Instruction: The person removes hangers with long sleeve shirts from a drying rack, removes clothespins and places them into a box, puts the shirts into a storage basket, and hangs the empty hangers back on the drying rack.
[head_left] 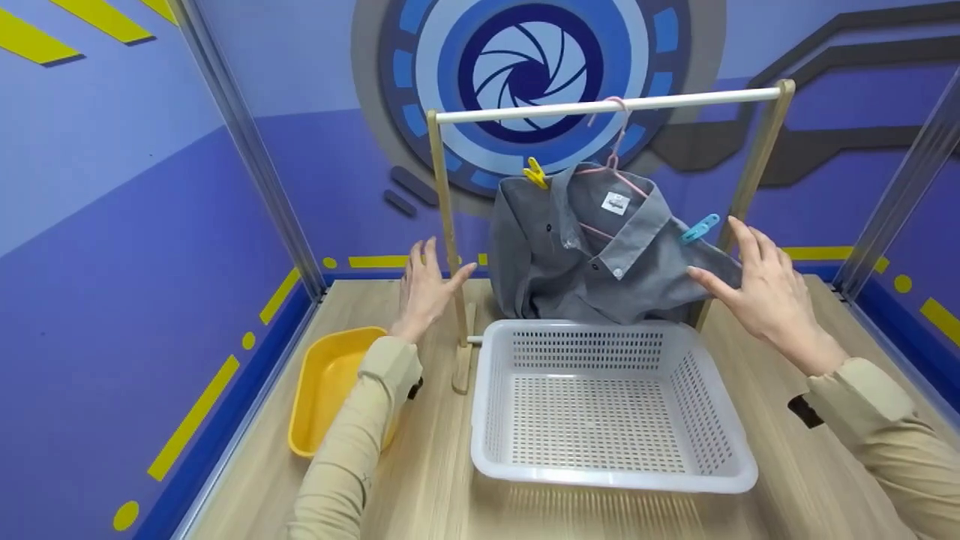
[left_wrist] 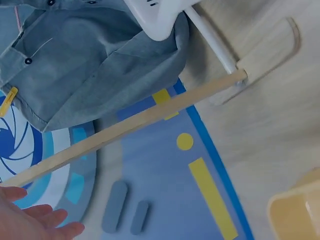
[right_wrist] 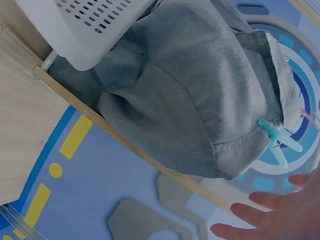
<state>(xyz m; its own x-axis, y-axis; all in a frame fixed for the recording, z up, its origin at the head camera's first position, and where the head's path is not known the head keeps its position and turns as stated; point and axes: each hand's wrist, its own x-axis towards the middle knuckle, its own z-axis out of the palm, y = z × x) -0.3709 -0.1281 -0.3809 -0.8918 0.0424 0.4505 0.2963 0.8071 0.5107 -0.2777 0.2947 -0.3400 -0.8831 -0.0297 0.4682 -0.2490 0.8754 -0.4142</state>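
Observation:
A grey button-up shirt (head_left: 555,255) hangs on a pink hanger (head_left: 616,142) from the white bar of a small wooden rack (head_left: 525,112). A yellow clothespin (head_left: 535,173) clips one shoulder, a blue clothespin (head_left: 700,228) the other. My left hand (head_left: 427,292) is spread beside the rack's left post, holding nothing. At the shirt's right side is my right hand (head_left: 772,292), its fingers extended and thumb near the sleeve. In the right wrist view, the right hand (right_wrist: 280,212) appears apart from the cloth, below the blue clothespin (right_wrist: 279,141).
A white perforated basket (head_left: 611,476) stands in front of the rack, covering the shirt's lower part. To the left, partly behind my forearm, sits a yellow tub (head_left: 319,390). Blue-purple panels (head_left: 135,262) with metal posts enclose the wooden table (head_left: 427,480).

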